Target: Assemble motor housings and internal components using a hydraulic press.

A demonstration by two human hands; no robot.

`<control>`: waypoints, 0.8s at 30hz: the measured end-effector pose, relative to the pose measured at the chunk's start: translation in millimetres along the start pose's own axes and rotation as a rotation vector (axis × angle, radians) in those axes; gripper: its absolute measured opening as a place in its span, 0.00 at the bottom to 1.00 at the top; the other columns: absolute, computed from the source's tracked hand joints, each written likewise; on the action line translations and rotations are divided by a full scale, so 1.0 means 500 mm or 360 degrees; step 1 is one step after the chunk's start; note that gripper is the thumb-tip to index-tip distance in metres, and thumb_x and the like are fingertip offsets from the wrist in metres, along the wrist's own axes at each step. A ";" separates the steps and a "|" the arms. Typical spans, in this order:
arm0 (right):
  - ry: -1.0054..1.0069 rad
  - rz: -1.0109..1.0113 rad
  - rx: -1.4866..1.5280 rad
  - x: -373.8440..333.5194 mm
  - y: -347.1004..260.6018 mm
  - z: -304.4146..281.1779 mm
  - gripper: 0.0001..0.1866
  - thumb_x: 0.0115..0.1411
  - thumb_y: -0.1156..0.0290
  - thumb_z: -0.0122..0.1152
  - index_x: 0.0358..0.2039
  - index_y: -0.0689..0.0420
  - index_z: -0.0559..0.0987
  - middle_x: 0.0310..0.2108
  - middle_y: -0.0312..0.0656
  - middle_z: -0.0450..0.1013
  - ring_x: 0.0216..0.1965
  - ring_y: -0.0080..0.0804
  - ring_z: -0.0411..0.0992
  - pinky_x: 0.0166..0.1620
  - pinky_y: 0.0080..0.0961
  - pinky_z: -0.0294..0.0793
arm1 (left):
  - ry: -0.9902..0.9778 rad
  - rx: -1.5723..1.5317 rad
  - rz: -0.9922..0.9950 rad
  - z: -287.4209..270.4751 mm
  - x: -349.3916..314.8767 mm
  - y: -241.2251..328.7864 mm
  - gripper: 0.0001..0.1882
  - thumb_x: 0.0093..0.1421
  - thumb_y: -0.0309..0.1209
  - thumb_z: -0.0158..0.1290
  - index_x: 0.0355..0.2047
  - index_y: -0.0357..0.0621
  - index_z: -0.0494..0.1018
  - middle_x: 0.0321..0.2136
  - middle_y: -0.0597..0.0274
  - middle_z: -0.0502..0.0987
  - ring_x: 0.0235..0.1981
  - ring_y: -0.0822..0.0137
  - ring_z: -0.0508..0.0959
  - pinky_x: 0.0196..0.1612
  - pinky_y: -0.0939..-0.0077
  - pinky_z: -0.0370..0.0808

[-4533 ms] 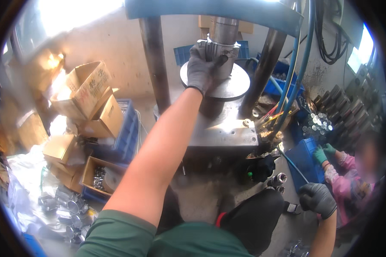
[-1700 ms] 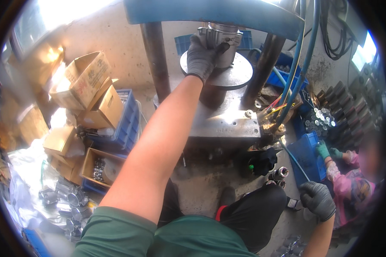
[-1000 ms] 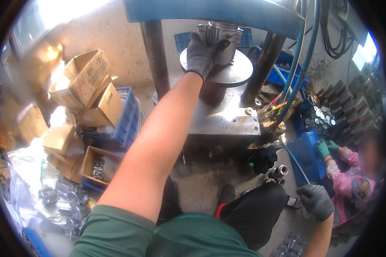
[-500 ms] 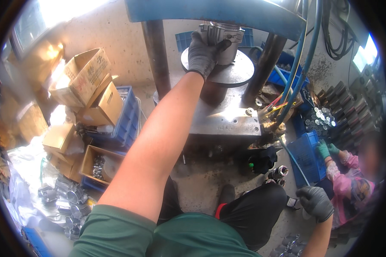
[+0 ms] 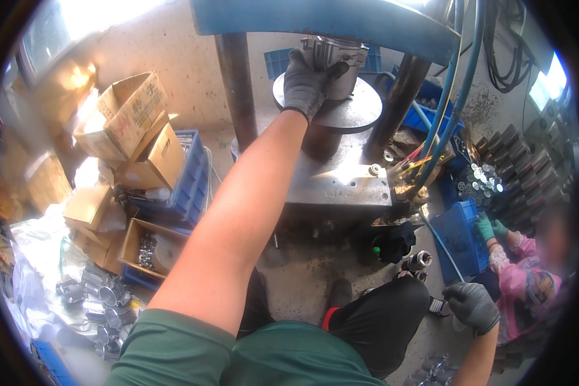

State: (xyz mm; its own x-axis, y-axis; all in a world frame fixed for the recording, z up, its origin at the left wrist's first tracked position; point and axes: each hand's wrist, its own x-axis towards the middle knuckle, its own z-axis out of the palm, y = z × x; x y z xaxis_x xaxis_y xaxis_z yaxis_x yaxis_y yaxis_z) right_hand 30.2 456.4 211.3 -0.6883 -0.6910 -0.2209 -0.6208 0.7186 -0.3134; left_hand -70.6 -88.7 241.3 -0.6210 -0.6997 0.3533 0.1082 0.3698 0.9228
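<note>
My left hand [image 5: 307,83], in a dark grey glove, is wrapped round the near left side of a silver metal cylindrical housing [image 5: 345,80]. The housing stands upright on a round steel plate [image 5: 357,116] under the blue crossbeam [image 5: 328,19] of a press; the beam partly hides its top. At the lower right, my right hand [image 5: 473,307], also gloved, is closed at the end of a long thin lever [image 5: 448,252] that slants up toward the press. The fingers cover the lever's end.
Dark steel columns [image 5: 238,96] flank the plate, with blue hoses [image 5: 460,96] at the right. Cardboard boxes [image 5: 123,116] and a blue crate [image 5: 186,186] stand left, above loose metal castings [image 5: 103,299]. At the right, a co-worker's green-gloved hands [image 5: 489,226] are at a blue bin [image 5: 463,235].
</note>
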 end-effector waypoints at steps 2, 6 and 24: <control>0.0046 0.0078 0.0120 0.000 0.002 0.004 0.13 0.54 0.73 0.62 0.39 0.61 0.86 0.32 0.55 0.81 0.34 0.54 0.81 0.42 0.41 0.81 | -0.0010 -0.0027 0.0017 0.002 0.001 -0.004 0.50 0.47 0.50 0.77 0.58 0.35 0.59 0.50 0.39 0.78 0.52 0.47 0.81 0.56 0.59 0.78; 0.0050 0.0103 0.0146 -0.001 -0.003 0.000 0.12 0.54 0.73 0.62 0.39 0.61 0.86 0.32 0.55 0.80 0.34 0.54 0.80 0.42 0.41 0.81 | -0.0035 0.0005 0.0009 0.005 0.013 -0.013 0.49 0.48 0.50 0.76 0.57 0.35 0.59 0.50 0.39 0.78 0.52 0.46 0.81 0.56 0.59 0.78; 0.0065 -0.0299 -0.0174 0.004 0.012 -0.001 0.11 0.58 0.79 0.61 0.41 0.65 0.85 0.26 0.46 0.79 0.26 0.34 0.79 0.32 0.31 0.79 | -0.0056 -0.0094 0.0014 0.001 0.002 -0.004 0.50 0.49 0.50 0.76 0.58 0.35 0.58 0.50 0.40 0.78 0.53 0.48 0.81 0.56 0.61 0.78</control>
State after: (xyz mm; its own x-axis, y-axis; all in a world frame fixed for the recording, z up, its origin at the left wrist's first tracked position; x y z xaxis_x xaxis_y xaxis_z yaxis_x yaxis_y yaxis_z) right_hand 25.1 459.3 209.3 -0.5702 -0.8112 -0.1297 -0.7749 0.5835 -0.2431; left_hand -72.0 -89.8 239.6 -0.6465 -0.6743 0.3568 0.1586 0.3387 0.9274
